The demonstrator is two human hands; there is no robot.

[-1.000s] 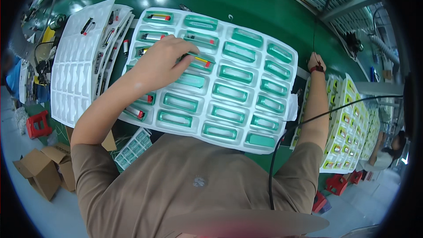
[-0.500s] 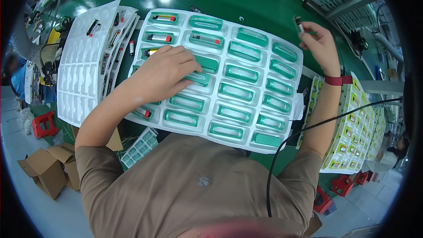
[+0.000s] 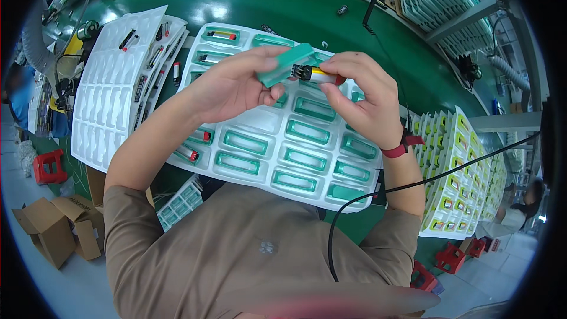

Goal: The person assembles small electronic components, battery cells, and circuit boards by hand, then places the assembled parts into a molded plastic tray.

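Note:
My left hand (image 3: pixel 233 82) pinches a green plastic case (image 3: pixel 286 64), raised and tilted above the tray. Close beside its open side, my right hand (image 3: pixel 372 97) grips a small cylindrical battery assembly (image 3: pixel 322 75), with a pale and yellow body, a dark end toward the case and red at the other end. I cannot tell whether the two parts touch. Beneath both hands lies a white moulded tray (image 3: pixel 258 119) with rows of green cases. Several cases in its left column hold battery assemblies with red ends, such as the upper-left one (image 3: pixel 222 35).
White trays (image 3: pixel 109 88) with loose battery assemblies lean at the left. Trays with yellow-green pieces (image 3: pixel 458 183) stand at the right. A black cable (image 3: pixel 443 180) crosses near my right forearm. Loose parts lie on the green table (image 3: pixel 254 0); stacked trays (image 3: pixel 440 3) stand far right.
My left hand has lifted a green case off the tray. My right hand has come inward from the far right with the battery assembly, and both hands now meet above the tray.

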